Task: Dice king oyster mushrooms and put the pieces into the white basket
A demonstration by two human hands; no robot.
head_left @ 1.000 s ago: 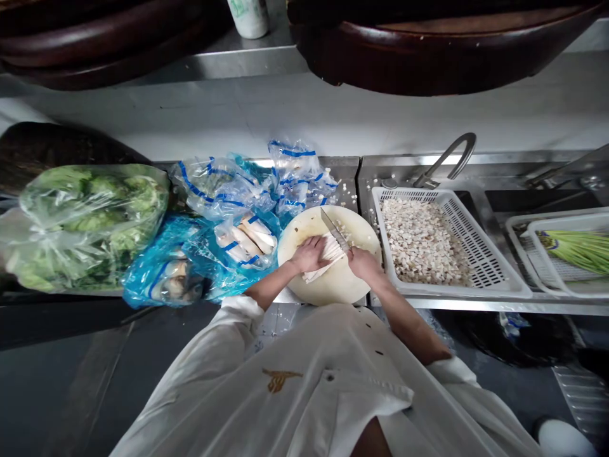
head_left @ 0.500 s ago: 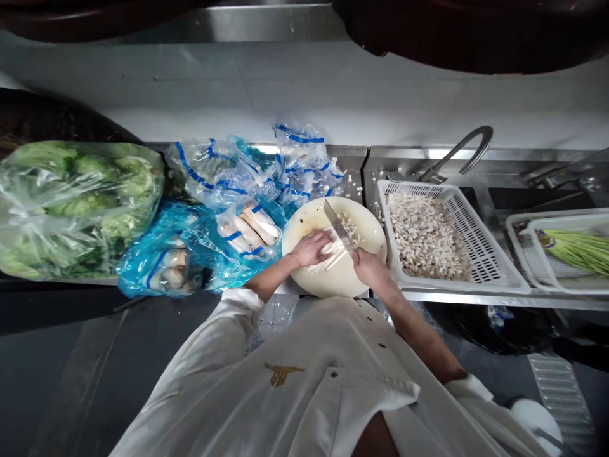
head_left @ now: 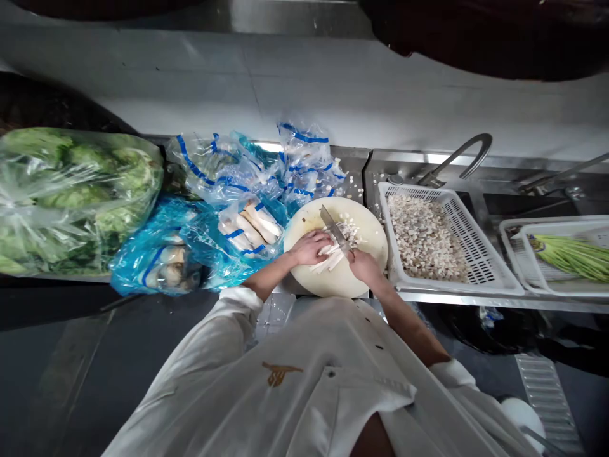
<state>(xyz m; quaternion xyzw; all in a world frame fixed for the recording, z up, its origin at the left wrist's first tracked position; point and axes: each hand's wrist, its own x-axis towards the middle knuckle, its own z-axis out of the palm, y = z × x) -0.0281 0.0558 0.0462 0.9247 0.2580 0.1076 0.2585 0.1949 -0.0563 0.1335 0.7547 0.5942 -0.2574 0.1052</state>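
My right hand is wrapped round the handle of a knife, whose blade slants up and left across the round cutting board. Under the blade lie pale mushroom strips, and my left hand presses on them with its fingers drawn together beside the blade. Small diced pieces are scattered on the board past the knife. Left of the board, whole king oyster mushrooms rest in a clear pack on blue plastic.
A white perforated basket of diced mushroom stands at the right, near a faucet. Farther right, another basket holds green stalks. Crumpled plastic bags lie behind the board. A large bag of leafy greens sits at far left.
The knife has shifted slightly left along the strips toward my left hand, and more diced pieces show behind the blade. My left hand stays almost in place. The view has turned slightly.
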